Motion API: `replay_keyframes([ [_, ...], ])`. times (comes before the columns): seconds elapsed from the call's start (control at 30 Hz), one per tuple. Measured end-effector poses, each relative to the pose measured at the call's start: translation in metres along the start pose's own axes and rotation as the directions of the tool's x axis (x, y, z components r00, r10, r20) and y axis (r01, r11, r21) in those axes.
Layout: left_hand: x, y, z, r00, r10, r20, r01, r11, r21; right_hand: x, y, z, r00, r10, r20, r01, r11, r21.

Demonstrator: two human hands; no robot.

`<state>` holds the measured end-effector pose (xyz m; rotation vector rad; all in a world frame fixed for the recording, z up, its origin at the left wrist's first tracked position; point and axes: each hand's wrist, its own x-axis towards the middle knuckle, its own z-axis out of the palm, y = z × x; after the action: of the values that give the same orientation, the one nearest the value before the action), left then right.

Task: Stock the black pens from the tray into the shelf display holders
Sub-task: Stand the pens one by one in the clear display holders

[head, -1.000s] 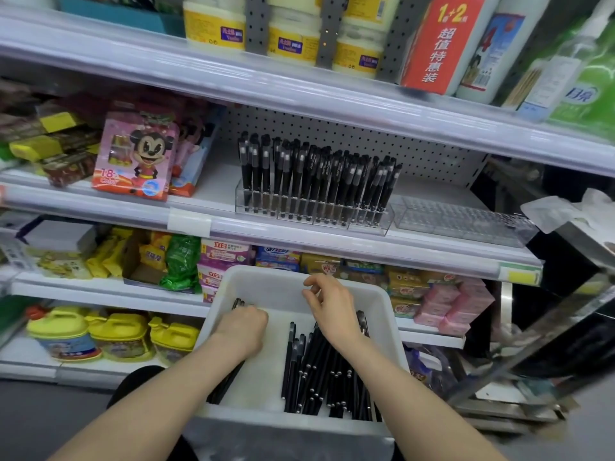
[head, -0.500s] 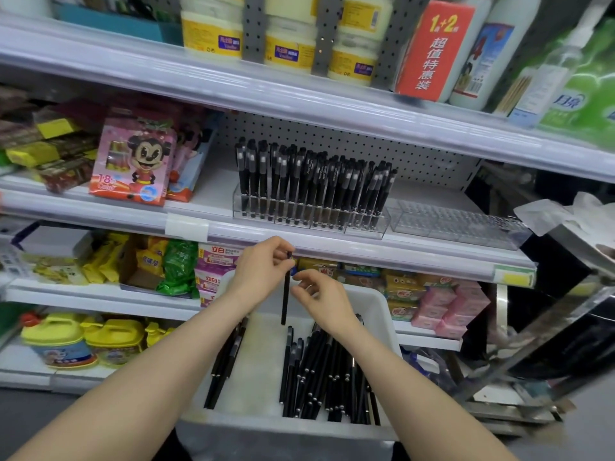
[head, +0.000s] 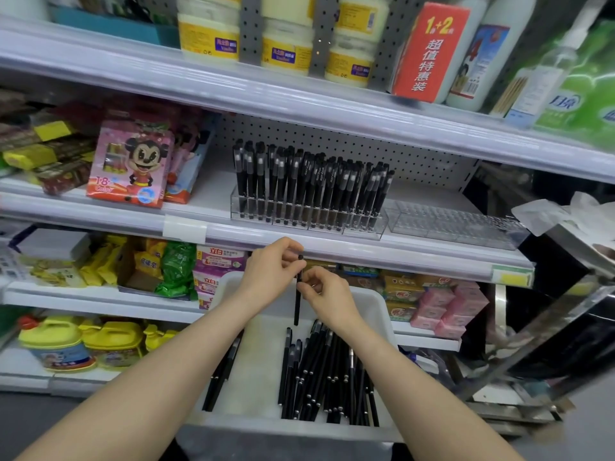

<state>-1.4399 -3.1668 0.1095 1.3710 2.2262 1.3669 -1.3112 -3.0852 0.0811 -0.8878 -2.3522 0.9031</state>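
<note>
The shelf (head: pixel 366 252) lip hangs right over the white tray (head: pixel 382 311), so headroom going up looks tight. The full holder (head: pixel 309 217) is straight up and ahead; the empty holder (head: pixel 456 224) sits up and to the right (nearer the right hand (head: pixel 327 294)). That one and the left hand (head: pixel 269 274) both pinch one pen (head: pixel 297 307), upright, above the tray's loose pens (head: pixel 322 371).

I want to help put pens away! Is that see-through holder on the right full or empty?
Empty. The right clear holder shows only bare slots; the left holder holds rows of upright black pens.
</note>
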Motion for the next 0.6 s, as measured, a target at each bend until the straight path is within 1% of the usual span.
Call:
replay_keyframes([
  [0.2,-0.006,-0.016,0.002,1.0,-0.001,-0.002,0.001,0.999,0.033,0.001,0.0,-0.009,0.999,0.018,-0.032,-0.019,0.999,-0.035],
  [0.37,-0.014,-0.031,0.002,1.0,-0.029,0.011,0.027,0.987,0.16,0.007,-0.006,-0.027,0.994,0.0,-0.108,-0.005,0.999,-0.047],
  [0.43,-0.016,-0.035,0.0,0.999,-0.022,0.03,0.015,0.978,0.208,0.01,-0.011,-0.038,0.992,-0.013,-0.125,0.008,0.999,-0.034],
  [0.5,-0.016,-0.036,-0.001,0.999,0.011,0.04,-0.021,0.965,0.26,0.012,-0.017,-0.051,0.99,-0.019,-0.143,0.019,1.0,-0.001],
  [0.6,-0.012,-0.028,-0.004,0.991,0.135,0.021,-0.134,0.932,0.337,0.019,-0.026,-0.071,0.981,-0.044,-0.191,0.045,0.999,0.005],
])
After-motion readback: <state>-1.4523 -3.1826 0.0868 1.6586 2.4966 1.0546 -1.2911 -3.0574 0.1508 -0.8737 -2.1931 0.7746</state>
